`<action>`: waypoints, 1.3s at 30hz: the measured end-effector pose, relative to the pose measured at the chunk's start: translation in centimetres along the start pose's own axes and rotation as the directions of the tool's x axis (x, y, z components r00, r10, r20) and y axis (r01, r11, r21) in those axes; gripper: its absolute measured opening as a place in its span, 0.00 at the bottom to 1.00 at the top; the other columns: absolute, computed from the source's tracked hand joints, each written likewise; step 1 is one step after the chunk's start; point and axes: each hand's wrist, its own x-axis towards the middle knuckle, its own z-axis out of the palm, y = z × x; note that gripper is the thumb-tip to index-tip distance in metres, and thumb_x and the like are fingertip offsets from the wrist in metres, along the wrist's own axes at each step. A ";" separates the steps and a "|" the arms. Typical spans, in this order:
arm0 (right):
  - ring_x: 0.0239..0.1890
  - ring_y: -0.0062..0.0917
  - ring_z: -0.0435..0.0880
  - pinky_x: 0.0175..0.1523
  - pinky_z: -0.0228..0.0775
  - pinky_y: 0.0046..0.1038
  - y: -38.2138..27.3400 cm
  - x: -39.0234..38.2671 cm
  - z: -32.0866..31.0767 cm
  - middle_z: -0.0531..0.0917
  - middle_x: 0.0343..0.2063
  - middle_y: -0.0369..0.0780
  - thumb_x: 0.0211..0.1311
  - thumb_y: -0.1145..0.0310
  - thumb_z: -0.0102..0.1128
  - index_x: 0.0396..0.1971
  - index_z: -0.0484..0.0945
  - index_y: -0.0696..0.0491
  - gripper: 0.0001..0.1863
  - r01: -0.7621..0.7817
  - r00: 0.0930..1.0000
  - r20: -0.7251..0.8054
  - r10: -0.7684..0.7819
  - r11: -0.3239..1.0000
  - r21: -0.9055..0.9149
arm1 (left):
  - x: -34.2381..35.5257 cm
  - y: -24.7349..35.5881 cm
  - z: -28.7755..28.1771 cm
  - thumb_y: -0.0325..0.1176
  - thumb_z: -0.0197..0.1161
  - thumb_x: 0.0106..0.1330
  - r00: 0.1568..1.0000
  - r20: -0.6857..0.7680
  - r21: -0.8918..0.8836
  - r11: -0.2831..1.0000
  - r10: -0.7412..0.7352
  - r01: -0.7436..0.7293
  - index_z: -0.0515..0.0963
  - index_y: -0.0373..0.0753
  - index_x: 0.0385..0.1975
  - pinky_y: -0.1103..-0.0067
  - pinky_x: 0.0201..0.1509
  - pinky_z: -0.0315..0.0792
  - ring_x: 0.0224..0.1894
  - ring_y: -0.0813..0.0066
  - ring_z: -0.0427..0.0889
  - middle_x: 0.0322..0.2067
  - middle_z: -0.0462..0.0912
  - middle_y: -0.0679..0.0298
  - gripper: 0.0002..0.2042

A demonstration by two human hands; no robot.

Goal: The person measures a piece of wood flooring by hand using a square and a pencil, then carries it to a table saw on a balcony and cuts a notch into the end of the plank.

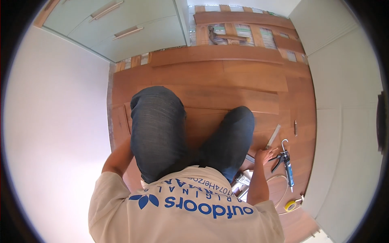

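Note:
I kneel on reddish-brown wooden floorboards [194, 77]. My right hand [265, 156] is low over the boards beside my right knee, its fingers around a metal carpenter's square [274, 136]. One blade of the square points forward past the fingers; another piece of metal shows on the wrist's left side. Just right of the fingertips lies a caulking gun [288, 167] with a blue cartridge, apparently apart from the hand. My left forearm [120, 158] goes down beside my left thigh, which hides the left hand.
A hammer [231, 37] lies across bare battens at the far end, near a loose board [216, 54]. A slim marking tool [296, 128], yellow tape roll [290, 205] and partly hidden power tool [242, 180] lie at right. Pale drawers [146, 34] and white walls [56, 121] bound the floor.

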 end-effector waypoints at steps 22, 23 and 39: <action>0.49 0.47 0.79 0.56 0.71 0.45 -20.6 4.6 -9.6 0.82 0.42 0.50 0.61 0.76 0.53 0.49 0.77 0.53 0.16 0.461 0.815 0.176 -0.552 0.802 0.380 | 41.3 18.0 -4.1 0.55 0.65 0.62 0.895 0.146 0.604 0.678 0.423 -0.419 0.64 0.44 0.70 0.53 0.74 0.48 0.73 0.39 0.52 0.71 0.55 0.42 0.38; 0.49 0.47 0.79 0.56 0.71 0.45 -20.9 4.9 -9.2 0.82 0.42 0.50 0.61 0.76 0.53 0.49 0.77 0.53 0.16 0.458 0.812 0.189 -0.552 0.804 0.380 | 42.8 18.6 -4.0 0.55 0.65 0.62 0.899 0.149 0.601 0.684 0.412 -0.413 0.64 0.44 0.70 0.53 0.74 0.48 0.73 0.39 0.52 0.71 0.55 0.42 0.38; 0.48 0.47 0.79 0.57 0.70 0.43 -22.4 7.7 -8.2 0.82 0.39 0.49 0.55 0.77 0.55 0.46 0.79 0.54 0.16 0.447 0.814 0.233 -0.533 0.830 0.334 | 46.1 19.4 -2.7 0.54 0.76 0.43 0.838 0.076 0.648 0.612 0.540 -0.454 0.63 0.48 0.69 0.52 0.74 0.48 0.72 0.41 0.54 0.68 0.58 0.42 0.49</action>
